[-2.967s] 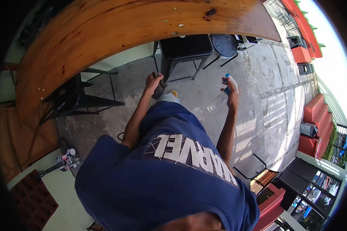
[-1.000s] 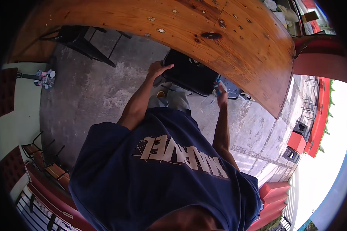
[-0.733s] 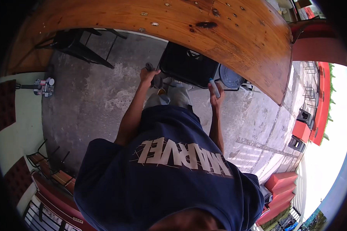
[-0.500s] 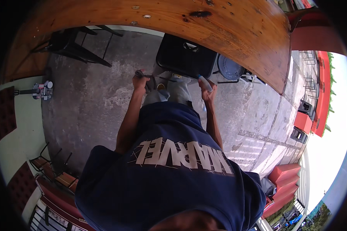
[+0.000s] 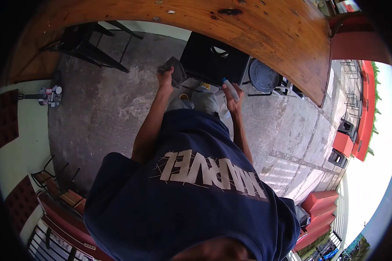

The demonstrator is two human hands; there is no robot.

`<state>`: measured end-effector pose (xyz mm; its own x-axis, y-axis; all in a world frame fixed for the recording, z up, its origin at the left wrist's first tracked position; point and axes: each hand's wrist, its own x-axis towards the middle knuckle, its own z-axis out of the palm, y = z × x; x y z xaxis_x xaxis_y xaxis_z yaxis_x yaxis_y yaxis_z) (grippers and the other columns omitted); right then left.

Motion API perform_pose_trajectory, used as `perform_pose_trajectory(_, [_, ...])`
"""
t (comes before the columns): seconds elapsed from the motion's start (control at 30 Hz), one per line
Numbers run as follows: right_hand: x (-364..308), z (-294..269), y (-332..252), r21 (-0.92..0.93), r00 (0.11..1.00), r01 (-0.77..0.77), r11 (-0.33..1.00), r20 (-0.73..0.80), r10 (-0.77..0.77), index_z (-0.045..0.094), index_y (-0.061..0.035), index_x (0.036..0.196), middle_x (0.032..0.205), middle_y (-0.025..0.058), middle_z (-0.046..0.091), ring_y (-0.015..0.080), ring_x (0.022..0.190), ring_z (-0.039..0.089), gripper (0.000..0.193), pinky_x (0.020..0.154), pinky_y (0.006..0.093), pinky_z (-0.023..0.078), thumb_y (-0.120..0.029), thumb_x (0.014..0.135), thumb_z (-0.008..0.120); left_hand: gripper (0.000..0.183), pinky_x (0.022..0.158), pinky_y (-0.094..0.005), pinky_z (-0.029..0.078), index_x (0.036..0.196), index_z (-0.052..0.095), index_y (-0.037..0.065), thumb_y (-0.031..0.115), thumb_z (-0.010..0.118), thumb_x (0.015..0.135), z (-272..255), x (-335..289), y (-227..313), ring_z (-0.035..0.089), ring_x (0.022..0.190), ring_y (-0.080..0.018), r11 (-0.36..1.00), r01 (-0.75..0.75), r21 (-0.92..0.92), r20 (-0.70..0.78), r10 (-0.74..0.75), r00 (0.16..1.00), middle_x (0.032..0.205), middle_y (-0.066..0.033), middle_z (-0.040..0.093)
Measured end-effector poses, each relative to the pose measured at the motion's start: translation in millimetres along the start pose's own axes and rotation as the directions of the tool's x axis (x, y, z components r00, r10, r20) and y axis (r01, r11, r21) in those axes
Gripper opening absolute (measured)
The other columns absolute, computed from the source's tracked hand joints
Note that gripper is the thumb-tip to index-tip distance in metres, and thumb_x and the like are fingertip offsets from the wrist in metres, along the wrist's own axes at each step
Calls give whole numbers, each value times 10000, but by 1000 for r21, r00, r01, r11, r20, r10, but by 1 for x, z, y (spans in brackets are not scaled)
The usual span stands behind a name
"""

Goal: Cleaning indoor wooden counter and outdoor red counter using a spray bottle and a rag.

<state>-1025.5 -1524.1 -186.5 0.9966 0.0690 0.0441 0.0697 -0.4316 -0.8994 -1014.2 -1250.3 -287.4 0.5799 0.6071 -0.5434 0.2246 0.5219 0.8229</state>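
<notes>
A dark grey cloth (image 5: 175, 71) is bunched in my left hand (image 5: 164, 79), its loose part lying against the left edge of a black stool (image 5: 200, 58). Whether the cloth touches the stool or only hangs in front of it, I cannot tell. My right hand (image 5: 234, 103) is wrapped round a slim translucent bottle (image 5: 231, 90) with a blue top, held tilted near the stool's front right corner. The stool's seat has a cut-out hole, and its far right part is hidden under the wooden table.
The wooden table (image 5: 183, 13) curves across the top. A round dark stool (image 5: 264, 75) stands right of the black one, and a tall black stool (image 5: 85, 48) is at the far left. Concrete floor (image 5: 100, 108) lies around me. Chairs (image 5: 59, 187) stand at the lower left.
My left hand has moved forward and a little right, bringing the cloth up to the stool, where it now spreads wider. My right hand has shifted slightly, still holding the bottle.
</notes>
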Motion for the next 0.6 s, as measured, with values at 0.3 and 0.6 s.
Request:
perform_pose_trajectory(0.3, [-7,13,11,-125,990,142,982,35,-138,656,14,783,586,93,549,166,524,505,335,504,344,381,-310,864,674,474,840,-452,491,1265,495,-2,117,662,838,47,-36,21,574,1038,-482,695,-501,516,54,558,828,1134,-276,610])
perform_pose_trajectory(0.6, [28,-11,62,44,987,-95,994,-126,100,687,2,1078,881,117,660,168,840,573,428,748,305,445,-391,924,618,842,1160,-525,152,1498,294,115,-8,609,727,36,-64,-15,121,1473,-335,-159,-869,469,859,311,407,1586,-111,175])
